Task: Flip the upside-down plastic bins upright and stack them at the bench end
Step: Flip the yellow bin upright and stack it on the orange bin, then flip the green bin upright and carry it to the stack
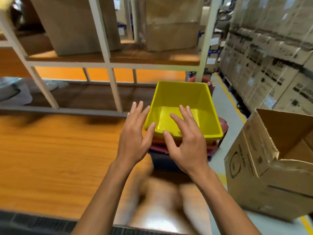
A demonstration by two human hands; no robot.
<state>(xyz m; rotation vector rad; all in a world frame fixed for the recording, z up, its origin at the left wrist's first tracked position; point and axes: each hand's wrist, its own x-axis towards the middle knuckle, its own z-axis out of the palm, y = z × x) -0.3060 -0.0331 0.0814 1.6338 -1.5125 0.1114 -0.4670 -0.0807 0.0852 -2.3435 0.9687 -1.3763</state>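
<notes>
A yellow plastic bin point(183, 97) stands upright, open side up, on top of a stack of bins point(210, 146) whose orange, pink and dark blue rims show below it, at the right end of the wooden bench point(50, 150). My left hand point(133, 134) hovers with fingers spread just beside the yellow bin's near left corner. My right hand point(184, 141) is spread over the bin's near rim, fingers reaching above its inside. Neither hand grips anything.
A white metal shelf frame point(108, 65) with cardboard boxes rises behind the bench. An open cardboard box point(271, 160) stands on the floor at the right. Stacked cartons point(271, 56) line the aisle. A red round thing point(199, 80) sits behind the bins.
</notes>
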